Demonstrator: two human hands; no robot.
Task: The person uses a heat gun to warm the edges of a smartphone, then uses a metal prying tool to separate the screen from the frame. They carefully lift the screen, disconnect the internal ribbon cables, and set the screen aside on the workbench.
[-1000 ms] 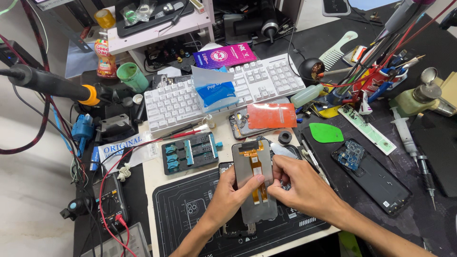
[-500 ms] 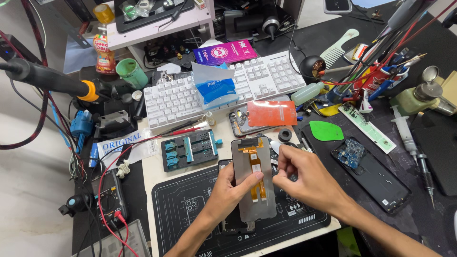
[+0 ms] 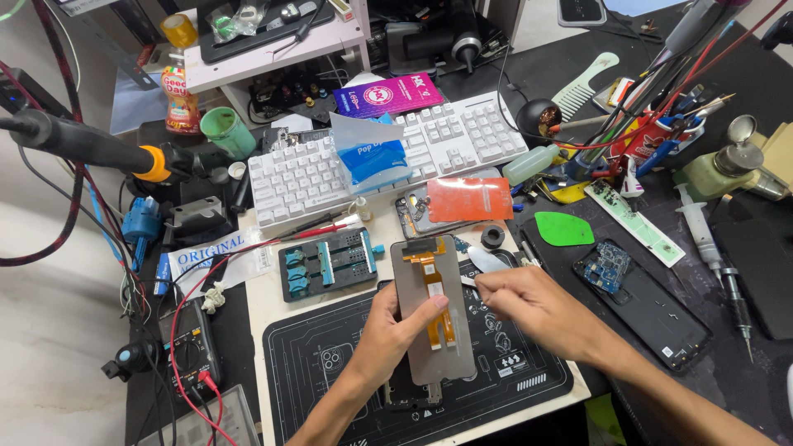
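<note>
From the head camera, the left hand (image 3: 395,329) grasps a phone screen panel (image 3: 431,310) by its left edge, thumb pressed on the grey back, holding it over the near middle of the black work mat (image 3: 330,372). An orange ribbon cable (image 3: 435,289) runs down the panel. The right hand (image 3: 529,307) sits just right of the panel, fingers pinched on a thin metal tool (image 3: 483,259) — its tip near the panel's right edge. Farther off lie a white keyboard (image 3: 306,177) and, to the right, an opened phone body (image 3: 644,301).
</note>
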